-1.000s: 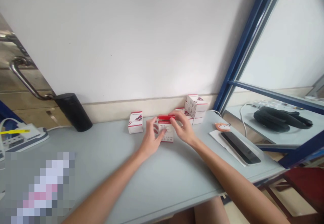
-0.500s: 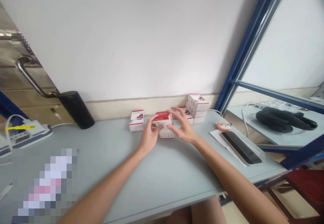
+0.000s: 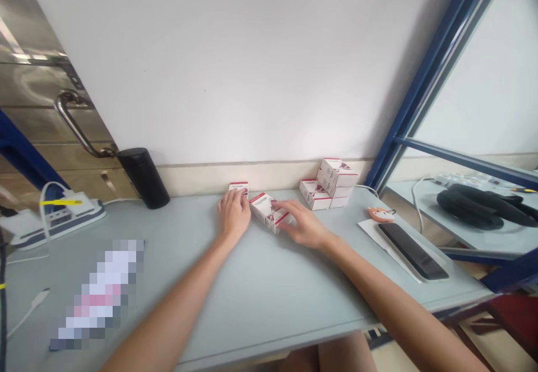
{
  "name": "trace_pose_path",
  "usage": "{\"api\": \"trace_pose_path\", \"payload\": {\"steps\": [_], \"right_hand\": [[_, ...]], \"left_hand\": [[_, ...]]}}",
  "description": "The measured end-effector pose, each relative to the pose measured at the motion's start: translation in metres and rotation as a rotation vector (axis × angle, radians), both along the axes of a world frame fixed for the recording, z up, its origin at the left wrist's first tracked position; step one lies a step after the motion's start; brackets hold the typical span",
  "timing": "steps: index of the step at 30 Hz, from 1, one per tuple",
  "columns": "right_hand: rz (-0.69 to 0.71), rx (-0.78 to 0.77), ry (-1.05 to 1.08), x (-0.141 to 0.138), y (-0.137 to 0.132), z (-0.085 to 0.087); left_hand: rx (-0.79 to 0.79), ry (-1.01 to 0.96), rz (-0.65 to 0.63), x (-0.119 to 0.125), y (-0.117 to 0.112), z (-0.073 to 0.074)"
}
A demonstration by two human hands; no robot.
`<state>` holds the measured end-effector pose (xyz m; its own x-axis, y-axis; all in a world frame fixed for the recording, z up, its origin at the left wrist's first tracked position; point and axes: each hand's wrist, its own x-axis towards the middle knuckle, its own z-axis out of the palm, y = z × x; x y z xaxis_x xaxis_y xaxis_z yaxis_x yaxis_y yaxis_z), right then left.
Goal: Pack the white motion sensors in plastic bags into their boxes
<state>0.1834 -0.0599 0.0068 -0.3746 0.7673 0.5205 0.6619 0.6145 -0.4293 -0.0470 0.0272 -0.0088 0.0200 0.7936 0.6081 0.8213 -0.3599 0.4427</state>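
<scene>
My left hand (image 3: 232,215) lies over a small red-and-white box (image 3: 238,187) standing at the wall, and its fingers hide most of that box. A matching detector box (image 3: 265,210) lies flat and angled on the grey table (image 3: 269,299) between my hands. The fingertips of my right hand (image 3: 303,225) press against its right end. To the right, several more such boxes (image 3: 330,184) are stacked against the wall, apart from both hands.
A black cylinder (image 3: 143,178) stands left of the boxes, with a white power strip (image 3: 59,226) beyond it. On the right, a black phone (image 3: 412,251) lies on white paper, next to a small orange fox-shaped item (image 3: 381,213). A blue window frame (image 3: 432,80) rises behind them.
The detector box held between my hands now lies flat on the table. My left hand has moved left onto the other box, and my right hand stays at the flat box's end.
</scene>
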Motion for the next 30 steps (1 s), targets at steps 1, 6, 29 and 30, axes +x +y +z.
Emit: {"api": "trace_pose_path", "payload": {"steps": [1,6,29,30], "right_hand": [[-0.026,0.001,-0.011,-0.002,0.0,-0.002],[-0.253,-0.094,0.013,-0.022,0.016,-0.014],[-0.765,0.186,-0.033,0.0,0.058,0.0],[-0.827,0.175,-0.067,0.007,0.058,-0.003]], "left_hand": [[-0.008,0.014,-0.002,0.0,0.001,-0.002],[0.007,0.04,-0.002,0.003,0.002,-0.006],[-0.023,0.354,-0.171,-0.006,-0.007,0.011],[-0.02,0.367,-0.163,-0.005,-0.01,0.013]]}}
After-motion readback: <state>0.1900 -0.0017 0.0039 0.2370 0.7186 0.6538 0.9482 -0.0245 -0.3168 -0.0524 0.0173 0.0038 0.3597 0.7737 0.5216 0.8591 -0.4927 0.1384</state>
